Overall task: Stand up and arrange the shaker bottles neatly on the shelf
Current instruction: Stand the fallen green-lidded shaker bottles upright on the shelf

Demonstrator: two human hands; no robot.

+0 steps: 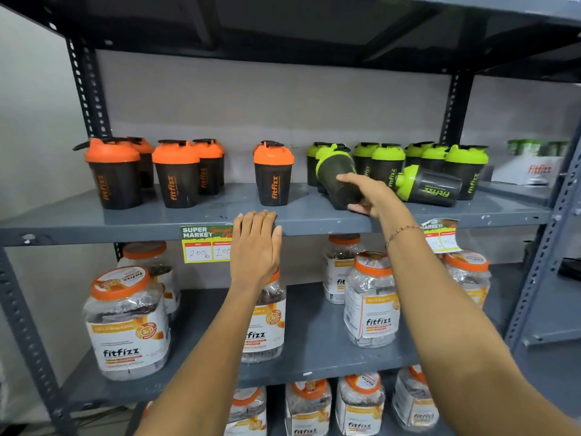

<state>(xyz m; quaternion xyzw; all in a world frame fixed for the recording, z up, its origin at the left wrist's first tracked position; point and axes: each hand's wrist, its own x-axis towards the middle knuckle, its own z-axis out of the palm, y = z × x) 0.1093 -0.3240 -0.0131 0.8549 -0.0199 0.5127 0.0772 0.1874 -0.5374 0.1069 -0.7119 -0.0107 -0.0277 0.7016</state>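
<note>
My right hand (369,196) grips the base of a green-lidded black shaker bottle (334,169), which leans tilted to the left on the grey shelf (188,220). Another green-lidded shaker (429,185) lies on its side just right of it. Several green-lidded shakers (388,162) stand upright behind them. To the left stand several orange-lidded shakers (177,173), with one orange-lidded shaker (273,174) apart near the middle. My left hand (256,247) rests flat on the shelf's front edge, holding nothing.
A price label (206,243) is stuck on the shelf edge beside my left hand. Clear fitfizz jars with orange lids (127,322) fill the lower shelves. A white fitfizz box (528,169) sits at the far right. A slotted upright (89,89) stands at the back left.
</note>
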